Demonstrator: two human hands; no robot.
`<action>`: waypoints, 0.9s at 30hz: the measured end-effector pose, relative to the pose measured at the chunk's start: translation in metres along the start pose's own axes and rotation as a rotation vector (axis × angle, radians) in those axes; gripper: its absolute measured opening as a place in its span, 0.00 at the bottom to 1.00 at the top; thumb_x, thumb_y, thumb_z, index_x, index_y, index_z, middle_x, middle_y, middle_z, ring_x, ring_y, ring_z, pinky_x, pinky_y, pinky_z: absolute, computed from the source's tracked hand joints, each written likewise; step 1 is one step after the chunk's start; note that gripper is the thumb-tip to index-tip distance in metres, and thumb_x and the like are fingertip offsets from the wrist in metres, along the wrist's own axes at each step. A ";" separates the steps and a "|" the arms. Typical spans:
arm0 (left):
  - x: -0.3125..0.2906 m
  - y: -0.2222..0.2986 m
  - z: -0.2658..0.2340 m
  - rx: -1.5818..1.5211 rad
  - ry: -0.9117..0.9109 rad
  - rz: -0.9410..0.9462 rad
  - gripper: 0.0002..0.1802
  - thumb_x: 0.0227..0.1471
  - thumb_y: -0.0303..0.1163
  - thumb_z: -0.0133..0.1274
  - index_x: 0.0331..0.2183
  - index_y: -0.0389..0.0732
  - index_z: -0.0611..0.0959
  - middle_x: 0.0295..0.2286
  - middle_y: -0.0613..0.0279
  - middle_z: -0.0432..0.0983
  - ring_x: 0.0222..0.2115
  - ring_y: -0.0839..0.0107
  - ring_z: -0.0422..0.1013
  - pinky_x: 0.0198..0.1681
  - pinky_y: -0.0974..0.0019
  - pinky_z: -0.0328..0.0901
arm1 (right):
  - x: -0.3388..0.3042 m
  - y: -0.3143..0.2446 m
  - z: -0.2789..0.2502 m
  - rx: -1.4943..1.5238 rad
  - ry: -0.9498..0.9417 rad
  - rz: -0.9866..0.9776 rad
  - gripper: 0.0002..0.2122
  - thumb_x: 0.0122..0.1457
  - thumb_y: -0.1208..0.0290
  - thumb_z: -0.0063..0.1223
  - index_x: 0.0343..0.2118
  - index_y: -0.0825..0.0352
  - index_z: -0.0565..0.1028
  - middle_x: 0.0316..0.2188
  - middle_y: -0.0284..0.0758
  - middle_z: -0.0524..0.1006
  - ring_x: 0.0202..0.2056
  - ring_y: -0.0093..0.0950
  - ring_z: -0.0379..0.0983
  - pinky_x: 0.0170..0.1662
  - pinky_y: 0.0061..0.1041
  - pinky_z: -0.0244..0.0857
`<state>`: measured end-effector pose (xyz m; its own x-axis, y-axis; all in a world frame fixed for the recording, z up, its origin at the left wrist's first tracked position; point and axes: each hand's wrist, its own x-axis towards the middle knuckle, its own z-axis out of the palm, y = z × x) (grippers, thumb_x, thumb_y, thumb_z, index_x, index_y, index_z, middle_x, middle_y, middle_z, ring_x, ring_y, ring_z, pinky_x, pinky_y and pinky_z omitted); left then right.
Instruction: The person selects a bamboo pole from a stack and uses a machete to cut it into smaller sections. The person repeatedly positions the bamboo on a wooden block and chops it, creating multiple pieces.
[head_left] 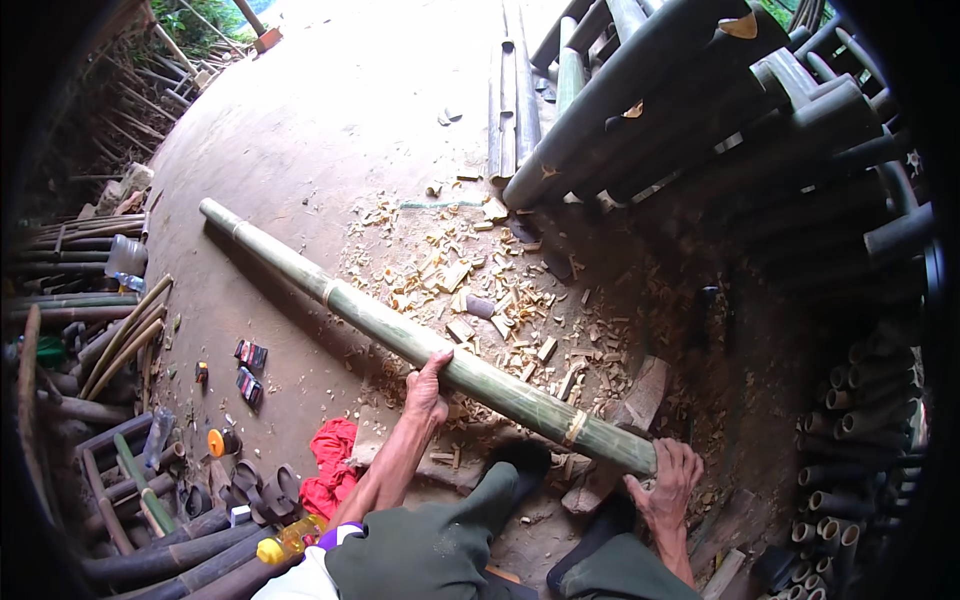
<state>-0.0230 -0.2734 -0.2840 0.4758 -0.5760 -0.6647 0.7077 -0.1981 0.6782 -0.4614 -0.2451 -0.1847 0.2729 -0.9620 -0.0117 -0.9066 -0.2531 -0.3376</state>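
A long green bamboo pole (490,388) lies slantwise before me, from the far left down to the near right, with pale rings at its joints. My left hand (428,392) is closed on its near side, around the middle, thumb up along the stem. At the near right end, my right hand (668,483) grips the tip, its fingers bent over the end and its thumb beside it. Below this end lies a wooden block (640,392), partly hidden by the pole. Pale wood shavings and chips (455,275) are scattered on the ground beyond the pole.
Thick dark bamboo poles (640,90) lean at the upper right; cut tubes (830,530) are stacked below them. On the left are bamboo piles (75,300), two small dark packets (250,385), a red cloth (330,465), sandals (265,490) and a yellow-capped bottle (290,540).
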 end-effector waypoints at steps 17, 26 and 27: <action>-0.006 0.053 0.069 0.555 -0.461 -0.008 0.71 0.43 0.58 0.74 0.70 0.28 0.53 0.62 0.33 0.62 0.63 0.44 0.64 0.61 0.37 0.66 | 0.082 -0.126 0.037 1.064 -0.542 0.045 0.35 0.60 0.51 0.69 0.63 0.70 0.73 0.55 0.46 0.79 0.56 0.34 0.76 0.62 0.33 0.67; -0.029 0.023 0.031 1.210 -0.172 0.604 0.46 0.38 0.28 0.76 0.58 0.33 0.72 0.41 0.47 0.82 0.44 0.60 0.80 0.45 0.57 0.78 | 0.063 -0.118 0.031 1.195 -0.713 -0.054 0.27 0.63 0.61 0.67 0.63 0.66 0.74 0.57 0.41 0.74 0.52 0.34 0.77 0.59 0.34 0.71; -0.020 0.021 0.027 1.375 -0.176 0.763 0.45 0.39 0.32 0.78 0.57 0.35 0.73 0.39 0.48 0.83 0.43 0.57 0.81 0.45 0.54 0.77 | 0.062 -0.115 0.030 1.174 -0.699 -0.052 0.27 0.63 0.61 0.68 0.62 0.66 0.74 0.57 0.41 0.74 0.52 0.33 0.78 0.58 0.33 0.71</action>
<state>-0.0323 -0.2877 -0.2477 0.3505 -0.9338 -0.0717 -0.7007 -0.3122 0.6415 -0.3312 -0.2725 -0.1746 0.7198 -0.6133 -0.3253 -0.1821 0.2853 -0.9410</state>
